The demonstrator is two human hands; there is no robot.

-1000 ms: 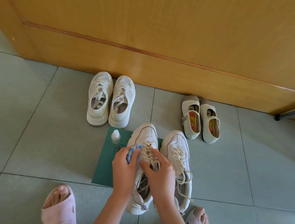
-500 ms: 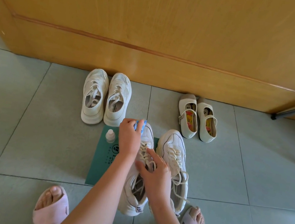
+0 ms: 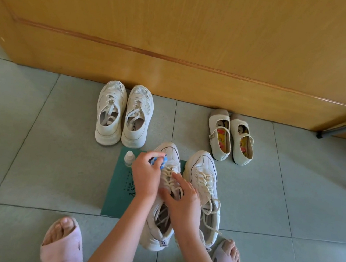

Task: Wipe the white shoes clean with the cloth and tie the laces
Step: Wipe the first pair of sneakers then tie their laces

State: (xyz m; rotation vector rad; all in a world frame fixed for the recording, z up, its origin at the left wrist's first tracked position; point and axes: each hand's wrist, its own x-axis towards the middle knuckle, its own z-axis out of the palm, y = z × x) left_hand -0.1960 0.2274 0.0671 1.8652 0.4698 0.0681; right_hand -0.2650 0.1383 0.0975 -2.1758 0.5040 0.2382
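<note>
Two white lace-up sneakers stand side by side on the floor in front of me. The left sneaker (image 3: 170, 152) rests partly on a green mat (image 3: 119, 190). My left hand (image 3: 145, 176) grips a blue and white cloth (image 3: 160, 161) against that shoe's upper, just behind the toe. My right hand (image 3: 184, 201) rests on the same shoe's tongue and laces, fingers spread. The right sneaker (image 3: 202, 172) lies untouched, its cream laces loose and trailing toward my right foot.
A small white bottle (image 3: 129, 158) stands on the mat's far left corner. Another white sneaker pair (image 3: 123, 115) and a pair of cream strap shoes (image 3: 231, 136) sit against the wooden panel (image 3: 180, 43). My feet in pink slippers (image 3: 62, 246) flank the shoes.
My left hand with the cloth went forward to the toe of the left sneaker, then drew back toward the laces. My right hand stayed on the tongue.
</note>
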